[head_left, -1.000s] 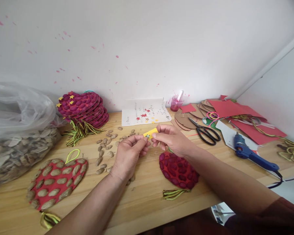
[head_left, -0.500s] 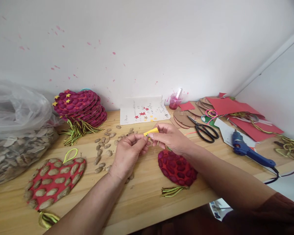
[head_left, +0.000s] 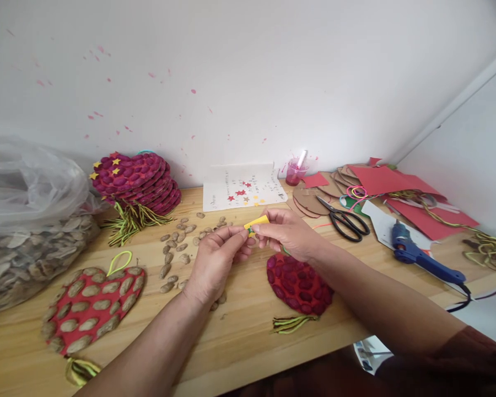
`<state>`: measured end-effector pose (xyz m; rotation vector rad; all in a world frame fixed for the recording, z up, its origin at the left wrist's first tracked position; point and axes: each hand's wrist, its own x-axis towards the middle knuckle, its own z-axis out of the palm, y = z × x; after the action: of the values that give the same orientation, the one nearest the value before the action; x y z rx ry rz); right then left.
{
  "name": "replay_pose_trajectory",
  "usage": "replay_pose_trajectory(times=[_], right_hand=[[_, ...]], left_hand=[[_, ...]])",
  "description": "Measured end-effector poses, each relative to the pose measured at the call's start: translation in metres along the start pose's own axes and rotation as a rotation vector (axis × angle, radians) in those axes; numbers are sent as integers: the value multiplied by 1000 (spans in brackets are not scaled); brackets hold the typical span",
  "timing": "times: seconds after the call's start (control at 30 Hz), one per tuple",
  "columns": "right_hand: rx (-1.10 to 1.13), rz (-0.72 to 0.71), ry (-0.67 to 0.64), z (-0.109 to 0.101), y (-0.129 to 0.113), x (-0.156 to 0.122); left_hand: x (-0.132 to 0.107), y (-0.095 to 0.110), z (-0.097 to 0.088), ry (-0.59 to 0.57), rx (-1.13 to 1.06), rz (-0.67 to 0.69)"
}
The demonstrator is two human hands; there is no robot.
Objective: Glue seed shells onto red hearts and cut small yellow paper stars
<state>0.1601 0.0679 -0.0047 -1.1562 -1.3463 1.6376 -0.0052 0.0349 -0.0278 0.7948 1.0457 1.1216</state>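
Note:
My right hand (head_left: pixel 287 231) pinches a small yellow paper strip (head_left: pixel 257 222) above the wooden table (head_left: pixel 240 331). My left hand (head_left: pixel 217 259) is closed in a pinch at the strip's left end, on a tiny sticker there. Just below my right hand lies a dark red heart covered in painted seeds (head_left: pixel 298 284), with a green string tassel (head_left: pixel 291 324). Loose seeds (head_left: pixel 177 248) are scattered left of my hands.
A red heart with bare seeds (head_left: pixel 91 306) lies front left. Finished dark hearts (head_left: pixel 136 179) are stacked at the back, beside a plastic bag of seeds (head_left: pixel 28 237). A sticker sheet (head_left: pixel 243 187), scissors (head_left: pixel 344 219), blue glue gun (head_left: pixel 421 259) and red paper (head_left: pixel 400 190) lie right.
Both hands stay pinched together on the yellow strip, with only slight finger movement. The view has shifted a little.

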Motion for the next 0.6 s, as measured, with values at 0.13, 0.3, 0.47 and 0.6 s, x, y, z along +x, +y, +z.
replay_pose_trajectory(times=[0.13, 0.3, 0.47, 0.6], right_hand=[[14, 30, 2, 0, 0, 0], [13, 32, 5, -1, 1, 1], [17, 22, -9, -3, 3, 2], [20, 27, -12, -3, 4, 3]], left_hand=[[0, 0, -1, 8, -37, -13], [1, -2, -2, -2, -39, -19], [1, -2, -2, 0, -47, -20], [0, -2, -2, 1, -43, -21]])
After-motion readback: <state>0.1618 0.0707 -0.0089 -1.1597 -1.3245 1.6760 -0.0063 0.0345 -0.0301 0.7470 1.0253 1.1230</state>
